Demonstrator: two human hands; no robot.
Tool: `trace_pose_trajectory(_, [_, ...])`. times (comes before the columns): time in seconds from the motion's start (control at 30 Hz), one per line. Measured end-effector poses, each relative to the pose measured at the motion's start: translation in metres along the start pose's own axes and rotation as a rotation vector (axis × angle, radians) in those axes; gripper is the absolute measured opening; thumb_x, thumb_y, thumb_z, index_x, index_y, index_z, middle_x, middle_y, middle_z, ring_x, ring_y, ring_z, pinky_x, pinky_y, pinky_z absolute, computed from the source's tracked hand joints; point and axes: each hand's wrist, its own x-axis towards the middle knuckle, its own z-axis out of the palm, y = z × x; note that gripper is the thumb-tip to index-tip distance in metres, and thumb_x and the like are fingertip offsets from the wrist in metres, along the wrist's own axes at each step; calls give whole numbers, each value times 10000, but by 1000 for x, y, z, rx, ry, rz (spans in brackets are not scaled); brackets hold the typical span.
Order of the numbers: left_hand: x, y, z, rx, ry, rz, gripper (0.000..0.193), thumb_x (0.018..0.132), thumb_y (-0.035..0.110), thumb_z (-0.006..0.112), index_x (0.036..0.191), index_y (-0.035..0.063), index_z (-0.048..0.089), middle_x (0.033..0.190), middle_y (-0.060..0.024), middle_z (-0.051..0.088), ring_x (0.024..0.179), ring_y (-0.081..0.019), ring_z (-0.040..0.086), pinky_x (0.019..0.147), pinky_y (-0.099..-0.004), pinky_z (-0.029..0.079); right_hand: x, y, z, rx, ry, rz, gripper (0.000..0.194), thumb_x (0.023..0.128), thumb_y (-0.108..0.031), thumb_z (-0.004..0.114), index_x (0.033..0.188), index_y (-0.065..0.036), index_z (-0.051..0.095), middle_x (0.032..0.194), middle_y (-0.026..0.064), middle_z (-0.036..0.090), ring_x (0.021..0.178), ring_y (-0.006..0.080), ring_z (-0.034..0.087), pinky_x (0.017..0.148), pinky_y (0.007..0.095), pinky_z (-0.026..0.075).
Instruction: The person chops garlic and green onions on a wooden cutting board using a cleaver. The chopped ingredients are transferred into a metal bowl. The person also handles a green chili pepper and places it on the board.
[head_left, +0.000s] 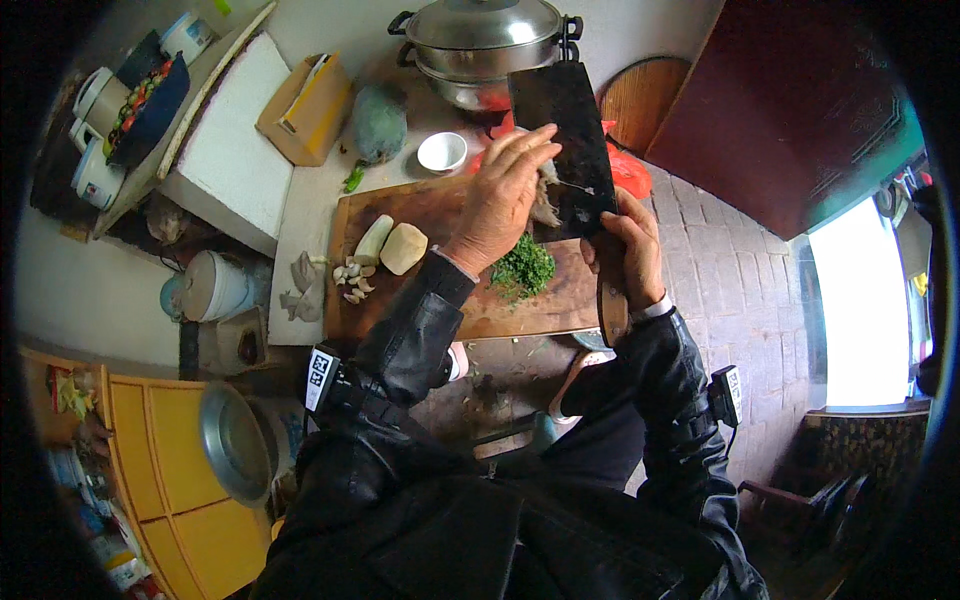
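Note:
My right hand (634, 247) grips the wooden handle of a cleaver (562, 135), its dark broad blade raised over the board. Against the blade my left hand (499, 195) presses a greyish-brown cloth (546, 201), partly hidden by the fingers. Below them, a heap of chopped green herbs (523, 266) lies on the wooden cutting board (450, 319). At the board's left are a peeled potato-like root (403, 248), a pale green vegetable piece (373, 238) and several garlic cloves (355, 277).
Behind the board stand a white bowl (442, 152), a winter melon (379, 124) and a lidded steel steamer pot (484, 34). Red plastic bags (630, 172) lie at the back right. A cardboard box (307, 112) stands back left, with a crumpled cloth (302, 289) left of the board.

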Motion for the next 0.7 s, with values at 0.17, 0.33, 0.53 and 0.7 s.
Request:
trace_pose_trajectory(0.17, [19, 0, -23, 135, 239, -194, 620, 812, -93, 584, 1391, 101, 478, 1384, -130, 515, 1252, -330, 488, 1077, -416, 397, -13, -13, -4, -97, 0, 3, 356, 881, -101, 454, 1210, -1, 548, 788, 61, 598, 555, 151, 571, 466, 266, 447])
trace_pose_trajectory(0.33, [40, 9, -30, 118, 165, 122, 497, 840, 44, 663, 1307, 49, 494, 1461, -142, 462, 1319, -326, 461, 1099, -404, 373, -34, -20, -3, -109, -52, 108, 302, 876, -85, 453, 1146, 5, 556, 759, 63, 579, 536, 162, 558, 462, 275, 441])
trace_pose_trajectory(0.53, [39, -5, -28, 185, 36, 164, 351, 867, 36, 628, 1216, 66, 595, 1423, -93, 510, 1297, -306, 493, 1073, -406, 412, -43, -26, 2, -37, -111, 116, 331, 878, -69, 455, 1182, 21, 551, 816, 86, 603, 547, 167, 570, 483, 276, 465])
trace_pose_trajectory(0.7, [33, -14, -46, 105, 195, -52, 321, 864, 14, 614, 1179, 74, 632, 1290, -97, 615, 1216, -297, 561, 1025, -387, 449, -43, -25, 1, -30, -109, 117, 338, 874, -72, 453, 1185, 12, 556, 812, 79, 605, 534, 163, 578, 474, 271, 471])
